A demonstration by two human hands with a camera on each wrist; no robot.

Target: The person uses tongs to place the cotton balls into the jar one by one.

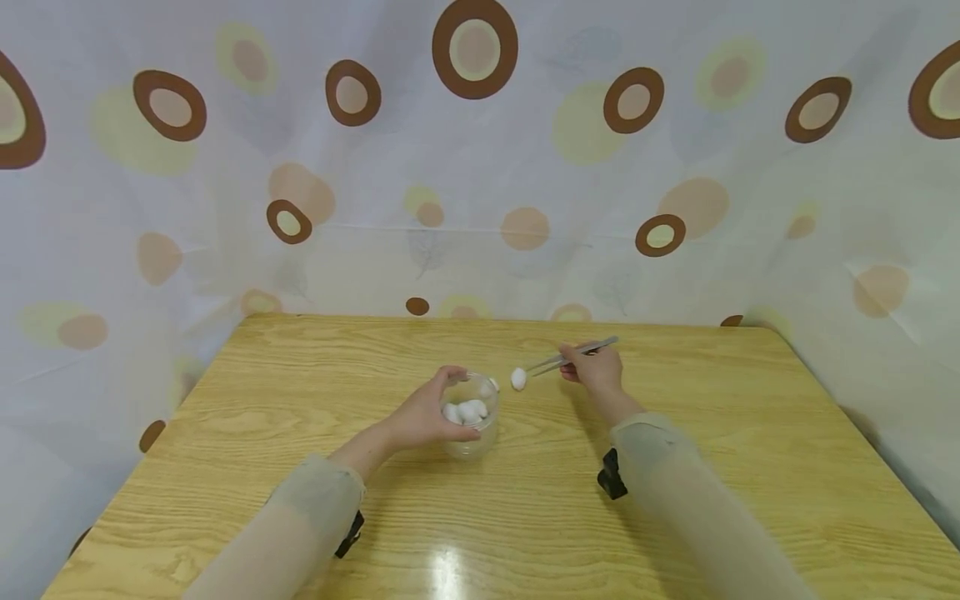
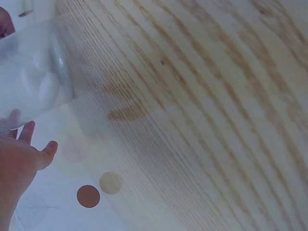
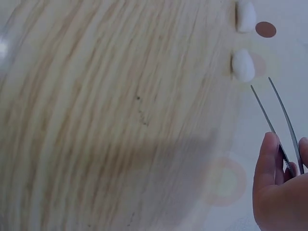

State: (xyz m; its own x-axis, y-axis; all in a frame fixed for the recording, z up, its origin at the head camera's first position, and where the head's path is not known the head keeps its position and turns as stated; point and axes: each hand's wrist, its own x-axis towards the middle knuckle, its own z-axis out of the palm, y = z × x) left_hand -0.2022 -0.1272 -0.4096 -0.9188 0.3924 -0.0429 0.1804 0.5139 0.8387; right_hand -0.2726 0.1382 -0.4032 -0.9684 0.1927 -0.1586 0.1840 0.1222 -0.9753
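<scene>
A clear jar [image 1: 471, 442] with several white cotton balls [image 1: 471, 411] in it stands on the table, and my left hand [image 1: 429, 414] grips it round its side. In the left wrist view the jar [image 2: 24, 82] shows white balls through its wall, with my left hand [image 2: 19, 163] at it. My right hand [image 1: 597, 372] holds metal tweezers [image 1: 577, 356] with their tips apart. Just left of the tips lies a white cotton ball [image 1: 518, 379]; in the right wrist view this ball [image 3: 243, 66] lies beyond the tips of the tweezers [image 3: 288, 125], held by my right hand [image 3: 281, 192].
Another white ball [image 3: 246, 17] lies on the table, partly hidden behind the jar in the head view. The wooden table [image 1: 315, 358] ends at the back against a patterned cloth [image 1: 480, 267], which also hangs at both sides.
</scene>
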